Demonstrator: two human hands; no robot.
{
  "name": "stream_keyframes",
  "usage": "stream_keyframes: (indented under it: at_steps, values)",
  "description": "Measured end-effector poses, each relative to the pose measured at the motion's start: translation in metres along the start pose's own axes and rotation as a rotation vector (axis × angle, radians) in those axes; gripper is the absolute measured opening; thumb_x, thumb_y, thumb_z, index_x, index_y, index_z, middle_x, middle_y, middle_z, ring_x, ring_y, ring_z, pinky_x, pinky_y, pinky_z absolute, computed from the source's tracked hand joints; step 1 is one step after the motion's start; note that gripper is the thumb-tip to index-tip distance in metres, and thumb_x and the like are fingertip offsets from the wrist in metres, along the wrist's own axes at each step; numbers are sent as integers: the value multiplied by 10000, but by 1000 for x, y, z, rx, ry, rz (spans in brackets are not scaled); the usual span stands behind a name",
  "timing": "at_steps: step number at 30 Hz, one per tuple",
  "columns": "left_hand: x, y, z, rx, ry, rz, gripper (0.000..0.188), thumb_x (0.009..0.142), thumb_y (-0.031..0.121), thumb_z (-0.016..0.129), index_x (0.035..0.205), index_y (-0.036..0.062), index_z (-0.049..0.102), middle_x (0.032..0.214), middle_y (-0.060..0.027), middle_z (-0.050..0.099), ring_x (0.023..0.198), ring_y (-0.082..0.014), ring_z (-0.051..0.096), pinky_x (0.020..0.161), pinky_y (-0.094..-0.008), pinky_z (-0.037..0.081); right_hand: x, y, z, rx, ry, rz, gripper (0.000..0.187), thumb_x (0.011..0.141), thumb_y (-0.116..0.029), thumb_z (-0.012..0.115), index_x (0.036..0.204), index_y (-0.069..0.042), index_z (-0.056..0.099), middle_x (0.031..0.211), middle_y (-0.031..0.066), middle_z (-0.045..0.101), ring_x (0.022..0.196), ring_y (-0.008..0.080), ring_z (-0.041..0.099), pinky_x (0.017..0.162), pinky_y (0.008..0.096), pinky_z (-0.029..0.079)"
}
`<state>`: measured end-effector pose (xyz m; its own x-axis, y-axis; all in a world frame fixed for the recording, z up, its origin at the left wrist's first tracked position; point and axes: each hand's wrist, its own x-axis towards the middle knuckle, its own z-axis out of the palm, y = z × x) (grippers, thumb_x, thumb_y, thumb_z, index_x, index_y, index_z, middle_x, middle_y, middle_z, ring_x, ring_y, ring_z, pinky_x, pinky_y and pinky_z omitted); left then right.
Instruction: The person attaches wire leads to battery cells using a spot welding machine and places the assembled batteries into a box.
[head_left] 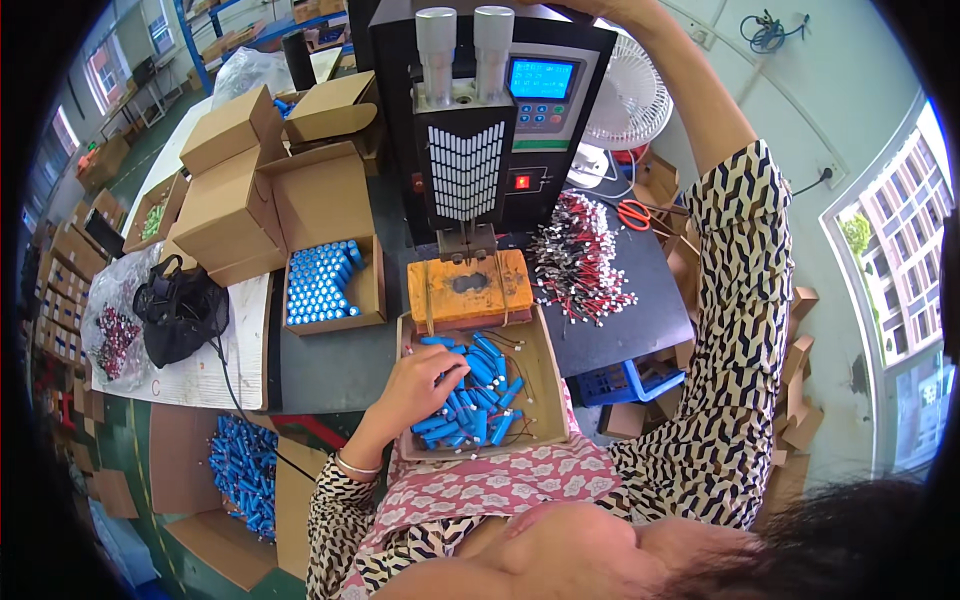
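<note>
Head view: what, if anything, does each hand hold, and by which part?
Cannot be told: the left hand curls over blue cells, any grip hidden; the right hand is mostly out of frame.

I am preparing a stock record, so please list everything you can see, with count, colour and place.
Machine: one, black, top centre
Screen: one, blue, on machine
Block: one, orange, below machine head
Front tray: one, brown, below block
Cell box: one, brown, left of block
Floor carton: one, brown, lower left
Cells: many, blue, in these three containers
Wired connectors: many, red, white, black, right of machine
Scissors: one pair, orange-handled, beyond connectors
Fan: one, white, right of machine
Crate: one, blue, below connectors
Bag: one, black, left
Other cartons: several, brown, both sides
Left hand: one, bare, fingers at tray's cells
Right hand: one, bare, mostly cut off, top edge
</note>
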<state>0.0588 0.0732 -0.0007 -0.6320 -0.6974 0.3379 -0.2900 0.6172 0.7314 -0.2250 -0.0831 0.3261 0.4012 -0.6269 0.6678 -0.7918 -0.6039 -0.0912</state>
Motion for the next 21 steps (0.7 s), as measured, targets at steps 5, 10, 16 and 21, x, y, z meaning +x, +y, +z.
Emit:
stream_keyframes:
  at_steps: [5, 10, 16, 21]
  values:
    - [-1, -1, 0, 24, -24, -20, 96, 825, 75, 664, 893, 8, 647, 839, -132, 636, 747, -292, 626, 661, -346, 495, 1, -1, 11, -364, 141, 219, 870, 571, -398, 813, 1231, 41, 456, 1164, 264, 533, 1106, 407, 476, 960, 473, 394]
    - [-1, -2, 1, 17, -19, -29, 95, 825, 75, 663, 892, 9, 647, 840, -132, 636, 746, -293, 627, 661, -346, 496, -2, -2, 16, -366, 197, 178, 870, 572, -393, 813, 1246, 28, 460, 1149, 261, 530, 1109, 401, 471, 962, 482, 387]
    - [-1, -2, 0, 25, -23, -23, 94, 823, 74, 663, 890, 12, 644, 833, -131, 632, 741, -293, 623, 658, -346, 492, -3, -3, 17, -310, 201, 237, 863, 572, -392, 813, 1258, 6, 474, 1130, 271, 526, 1110, 404, 469, 962, 483, 384]
    - [1, -3, 2, 4, 18, 15, 72, 831, 91, 646, 864, 29, 633, 760, -119, 587, 686, -303, 591, 600, -371, 466, -5, 6, 19, -307, 243, 218, 847, 577, -395, 808, 1248, 7, 482, 1121, 268, 531, 1089, 399, 472, 959, 480, 385]
